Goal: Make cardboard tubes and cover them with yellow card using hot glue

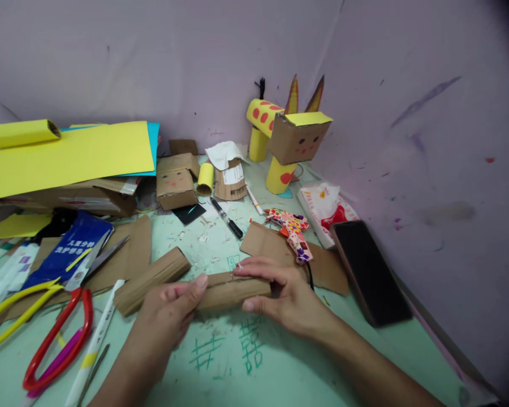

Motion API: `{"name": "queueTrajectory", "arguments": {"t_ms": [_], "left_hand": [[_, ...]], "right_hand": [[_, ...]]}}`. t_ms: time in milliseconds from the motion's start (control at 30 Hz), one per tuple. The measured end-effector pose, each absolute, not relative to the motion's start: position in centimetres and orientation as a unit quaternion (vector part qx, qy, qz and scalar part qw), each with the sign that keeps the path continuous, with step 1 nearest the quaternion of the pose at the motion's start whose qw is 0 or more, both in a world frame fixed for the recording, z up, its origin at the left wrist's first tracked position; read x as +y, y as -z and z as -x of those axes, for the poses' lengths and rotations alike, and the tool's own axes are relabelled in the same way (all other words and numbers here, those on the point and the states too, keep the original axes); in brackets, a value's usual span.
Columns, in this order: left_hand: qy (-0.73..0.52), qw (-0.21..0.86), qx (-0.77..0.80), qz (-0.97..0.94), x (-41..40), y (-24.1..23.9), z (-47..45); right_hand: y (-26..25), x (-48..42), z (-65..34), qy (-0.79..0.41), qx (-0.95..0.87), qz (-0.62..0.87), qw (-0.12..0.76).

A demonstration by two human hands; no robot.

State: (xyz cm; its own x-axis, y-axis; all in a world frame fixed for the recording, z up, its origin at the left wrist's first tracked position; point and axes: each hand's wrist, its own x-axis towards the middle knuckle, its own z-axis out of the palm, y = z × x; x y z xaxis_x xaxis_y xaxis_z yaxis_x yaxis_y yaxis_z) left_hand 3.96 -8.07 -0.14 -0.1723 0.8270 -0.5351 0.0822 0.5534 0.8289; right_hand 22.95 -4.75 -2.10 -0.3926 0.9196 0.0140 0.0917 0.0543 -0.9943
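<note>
Between my two hands, low over the tabletop, lies a rolled cardboard tube (233,293) with a seam along its top. My left hand (172,308) grips its left end, thumb on top. My right hand (284,288) curls round the right end, with the thumb below and the fingers above. A second cardboard tube (152,280) rests on the table just left of the held one. Behind my right hand are a flat cardboard piece (265,244) and a floral-patterned glue gun (294,229). A black marker (227,218) lies further back.
Red-handled scissors (87,299) and pens lie at left, before stacked yellow paper (89,155). A yellow cardboard animal (299,138) stands at the back near a cardboard box with a drawn face (176,186). A phone (371,271) lies at right by the wall.
</note>
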Motion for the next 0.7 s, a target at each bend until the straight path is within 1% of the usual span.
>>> {"name": "queueTrajectory", "arguments": {"t_ms": [100, 133, 167, 200, 267, 333, 433, 500, 600, 633, 700], "left_hand": [[-0.348, 0.258, 0.739, -0.516, -8.6, -0.3, -3.8], [-0.354, 0.199, 0.729, -0.552, -8.7, -0.3, -3.8], [-0.353, 0.177, 0.71, -0.583, -8.7, -0.2, -3.8], [-0.345, 0.185, 0.688, -0.611, -8.7, 0.0, -3.9], [-0.311, 0.236, 0.651, -0.651, -8.8, 0.4, -4.1], [-0.293, 0.273, 0.639, -0.657, -8.8, 0.8, -4.3], [-0.304, 0.285, 0.639, -0.647, -8.7, 1.1, -4.3], [-0.307, 0.266, 0.645, -0.647, -8.6, 1.2, -4.0], [-0.305, 0.204, 0.672, -0.643, -8.3, 1.8, -3.6], [-0.295, 0.182, 0.688, -0.638, -8.3, 2.0, -3.6], [-0.245, 0.146, 0.729, -0.622, -8.1, 2.6, -3.6]], "right_hand": [[1.9, -4.7, -22.9, -0.586, -0.586, 0.421, 0.368], [1.8, -4.7, -22.9, -0.6, -0.574, 0.424, 0.361], [1.7, -4.7, -22.9, -0.614, -0.562, 0.427, 0.353], [1.7, -4.7, -22.9, -0.627, -0.55, 0.429, 0.348], [1.8, -4.8, -22.8, -0.649, -0.526, 0.428, 0.345], [1.9, -4.8, -22.7, -0.668, -0.509, 0.42, 0.343], [1.7, -4.9, -22.5, -0.662, -0.52, 0.422, 0.337], [1.3, -4.9, -22.8, -0.603, -0.557, 0.45, 0.351], [0.3, -4.5, -24.6, -0.469, -0.573, 0.538, 0.403], [-0.1, -4.3, -25.5, -0.419, -0.569, 0.573, 0.416], [-0.8, -3.8, -27.5, -0.317, -0.568, 0.639, 0.41]]}}
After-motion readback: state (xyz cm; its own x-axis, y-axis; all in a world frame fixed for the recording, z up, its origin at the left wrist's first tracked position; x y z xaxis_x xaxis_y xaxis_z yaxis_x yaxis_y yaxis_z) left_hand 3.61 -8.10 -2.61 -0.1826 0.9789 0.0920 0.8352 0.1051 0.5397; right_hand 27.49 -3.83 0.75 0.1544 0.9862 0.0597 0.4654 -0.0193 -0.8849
